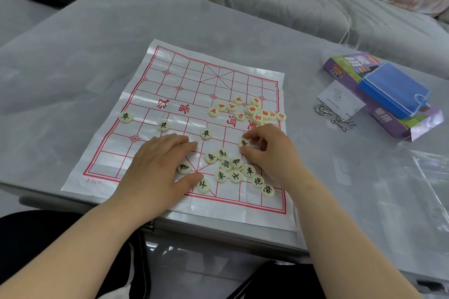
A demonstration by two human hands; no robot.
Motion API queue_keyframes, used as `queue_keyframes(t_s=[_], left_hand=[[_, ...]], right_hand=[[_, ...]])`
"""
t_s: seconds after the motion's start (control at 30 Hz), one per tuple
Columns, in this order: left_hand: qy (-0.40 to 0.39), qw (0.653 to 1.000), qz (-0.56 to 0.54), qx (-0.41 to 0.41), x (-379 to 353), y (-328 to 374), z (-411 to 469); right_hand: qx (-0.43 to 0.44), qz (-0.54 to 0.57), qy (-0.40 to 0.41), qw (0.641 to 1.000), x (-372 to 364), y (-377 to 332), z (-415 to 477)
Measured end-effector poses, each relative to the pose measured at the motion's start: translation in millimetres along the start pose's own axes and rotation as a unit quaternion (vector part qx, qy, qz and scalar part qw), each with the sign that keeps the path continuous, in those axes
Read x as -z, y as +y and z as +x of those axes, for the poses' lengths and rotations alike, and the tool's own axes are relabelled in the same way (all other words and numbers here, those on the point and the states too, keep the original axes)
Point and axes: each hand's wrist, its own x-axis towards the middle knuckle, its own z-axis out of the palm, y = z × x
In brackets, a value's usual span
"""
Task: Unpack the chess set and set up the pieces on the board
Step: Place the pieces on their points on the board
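A white plastic-sheet board (184, 94) with red grid lines lies flat on the table. Three black-lettered discs stand apart in a row (163, 125) across its near half. A loose cluster of black-lettered discs (228, 165) lies near the front middle, and a heap of red-lettered discs (252, 110) sits at the right by the river line. My left hand (160, 165) rests flat on the board, fingers straight, covering part of one black disc (184, 167). My right hand (269, 150) pinches a black-lettered disc (243, 143) between thumb and fingers.
At the right stands a purple game box (386, 114) with a blue plastic case (393, 90) on it. Beside it lie a white leaflet (340, 99) and metal ring puzzles (340, 119). A clear plastic bag (432, 177) lies at the far right. A grey sofa is behind the table.
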Motion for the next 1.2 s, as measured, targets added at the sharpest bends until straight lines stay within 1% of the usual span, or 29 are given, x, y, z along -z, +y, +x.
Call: queue_keyframes(t_s=[0.13,0.23,0.3,0.4,0.53,0.57,0.67,0.73,0.87,1.0,1.07,1.2], left_hand=[[-0.001,0.999,0.044,-0.027,-3.4,-3.7,0.1],[-0.001,0.999,0.030,-0.022,-4.1,-3.2,0.9],[0.011,1.000,0.018,-0.015,-2.8,-1.2,2.3],[-0.003,1.000,-0.007,0.007,-0.7,0.6,1.7],[0.012,1.000,-0.023,0.002,0.0,2.4,-1.2],[0.021,1.000,-0.019,-0.010,-1.2,3.1,-1.4],[0.042,0.995,0.039,-0.086,-5.9,6.5,-3.5],[0.047,0.990,0.069,-0.113,-10.1,9.1,-4.9],[0.040,0.988,0.094,-0.116,-15.6,11.4,-6.5],[0.057,0.987,0.097,-0.113,-15.4,14.4,-5.8],[0.063,0.987,0.098,-0.107,-14.2,15.7,-5.2],[0.064,0.988,0.097,-0.102,-15.6,15.1,-4.6]], right_hand=[[-0.001,-0.014,0.008,1.000,-2.3,0.1,-0.4],[0.004,-0.016,0.022,1.000,-3.9,0.2,-0.6],[0.003,0.008,0.026,1.000,-2.7,1.0,-2.2],[-0.004,0.053,0.034,0.998,3.2,2.3,-8.0],[-0.020,0.045,0.044,0.998,12.2,4.9,-27.7],[-0.015,0.042,0.035,0.998,12.7,4.8,-34.4],[0.017,0.003,-0.001,1.000,7.1,4.1,-50.0],[0.030,-0.014,-0.007,0.999,1.8,3.4,-53.3],[0.021,-0.032,0.011,0.999,-4.3,-0.2,-50.6],[0.022,-0.026,0.006,0.999,-3.4,-1.0,-51.5],[0.011,-0.003,0.024,1.000,1.6,2.1,-52.3],[-0.065,0.050,0.087,0.993,14.2,13.7,-44.7]])
